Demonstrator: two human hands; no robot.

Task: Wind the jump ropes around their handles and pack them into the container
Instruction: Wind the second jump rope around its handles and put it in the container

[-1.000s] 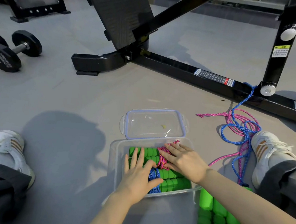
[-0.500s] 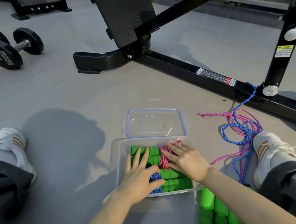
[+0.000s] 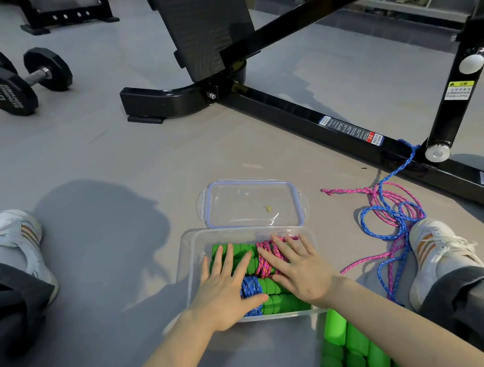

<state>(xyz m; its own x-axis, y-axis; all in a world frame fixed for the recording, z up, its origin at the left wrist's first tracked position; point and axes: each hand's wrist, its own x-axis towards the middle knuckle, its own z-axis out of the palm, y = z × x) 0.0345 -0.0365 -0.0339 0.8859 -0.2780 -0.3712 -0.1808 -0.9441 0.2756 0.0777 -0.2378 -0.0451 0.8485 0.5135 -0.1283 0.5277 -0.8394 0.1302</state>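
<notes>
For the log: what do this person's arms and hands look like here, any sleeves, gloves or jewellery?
Both are bare. The left hand and right hand wear no gloves, and no ring, watch or bracelet shows. The left forearm and right forearm are uncovered up to the frame edge, so no sleeve is in view.

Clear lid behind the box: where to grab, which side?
Probably the lid by its short ends, where latch flaps stick out, coming from above. It lies flat on the floor and its near long edge abuts the container, blocking that side.
</notes>
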